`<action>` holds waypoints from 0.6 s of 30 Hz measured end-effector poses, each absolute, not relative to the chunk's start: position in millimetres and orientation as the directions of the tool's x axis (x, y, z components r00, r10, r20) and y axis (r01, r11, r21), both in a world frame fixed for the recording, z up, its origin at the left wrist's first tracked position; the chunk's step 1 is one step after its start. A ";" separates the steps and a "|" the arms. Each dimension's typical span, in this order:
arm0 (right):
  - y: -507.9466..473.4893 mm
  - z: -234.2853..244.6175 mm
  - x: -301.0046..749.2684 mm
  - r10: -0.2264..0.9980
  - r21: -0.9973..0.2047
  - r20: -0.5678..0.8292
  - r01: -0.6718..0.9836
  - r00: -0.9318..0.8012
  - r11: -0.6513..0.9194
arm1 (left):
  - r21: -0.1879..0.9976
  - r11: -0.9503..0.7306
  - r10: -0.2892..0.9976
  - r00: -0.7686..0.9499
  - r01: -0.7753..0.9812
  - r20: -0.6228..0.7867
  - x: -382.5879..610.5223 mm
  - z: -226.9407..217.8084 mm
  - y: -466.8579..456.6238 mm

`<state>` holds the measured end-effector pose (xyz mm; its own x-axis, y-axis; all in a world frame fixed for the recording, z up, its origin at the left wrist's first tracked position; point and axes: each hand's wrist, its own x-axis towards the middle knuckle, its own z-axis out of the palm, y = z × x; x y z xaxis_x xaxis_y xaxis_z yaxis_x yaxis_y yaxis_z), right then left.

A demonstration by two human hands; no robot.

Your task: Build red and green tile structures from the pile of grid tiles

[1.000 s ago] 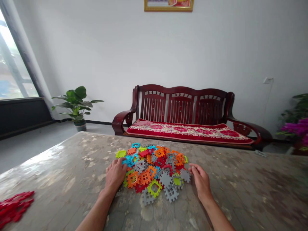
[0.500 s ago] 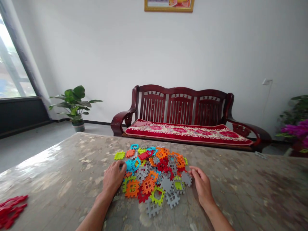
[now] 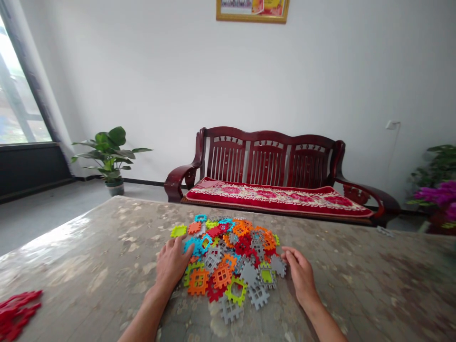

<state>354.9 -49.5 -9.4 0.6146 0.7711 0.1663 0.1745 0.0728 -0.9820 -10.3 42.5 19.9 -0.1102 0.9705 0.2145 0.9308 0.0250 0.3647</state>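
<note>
- Head view: your left hand (image 3: 173, 263) lay palm down on the table (image 3: 89, 266), fingers loosely spread and released, with the fingertips against the left edge of the pile of plastic tiles (image 3: 233, 259), at a blue piece.
- Your right hand (image 3: 302, 274) lay palm down at the right edge of that pile. Its fingers were slightly curved and touched a grey tile (image 3: 278, 266), and nothing was closed inside the hand.
- The pile sat between your two hands, near the middle of the table and a little toward its far side. It was a loose heap of notched square pieces in orange, red, grey, blue and lime green, overlapping one another.
- A lime green tile (image 3: 178, 231) lay flat just off the pile's far left corner.
- A few grey tiles had spread out of the heap on the side nearest you.
- A separate cluster of red pieces (image 3: 16, 311) lay well apart, at the table's left edge.
- Behind the table stood a dark wooden bench (image 3: 270, 152) with a red floral cushion (image 3: 274, 195), a potted plant (image 3: 110, 152) to its left and purple flowers (image 3: 440, 194) at the right.
- A framed picture (image 3: 252, 9) hung on the wall, cut off by the top edge; any writing in it was too small to read.
- You could read no brand or label on the tiles.
</note>
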 end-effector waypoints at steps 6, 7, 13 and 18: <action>-50.9 -5.1 352.7 0.772 -0.984 0.163 0.157 0.614 0.082 | 0.313 -0.061 0.980 -0.003 0.948 0.200 -9.8 16.2 42.7; -51.5 -5.1 352.7 0.772 -0.985 0.162 0.154 0.615 0.083 | 0.312 -0.079 0.979 0.015 0.947 0.202 -10.2 15.3 43.3; -52.3 -7.7 352.5 0.755 -0.989 0.147 0.113 0.639 0.096 | 0.322 -0.131 0.980 0.073 0.938 0.186 -11.8 14.6 46.3; -41.9 -13.0 357.5 0.741 -0.995 0.097 0.064 0.664 0.073 | 0.332 -0.146 0.978 0.084 0.932 0.193 -11.2 16.0 45.1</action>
<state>357.5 -41.9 -13.0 0.6641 0.7413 0.0972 0.0641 0.0731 -0.9953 -11.2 45.1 16.0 0.0841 0.9776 0.1927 0.9319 -0.1457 0.3322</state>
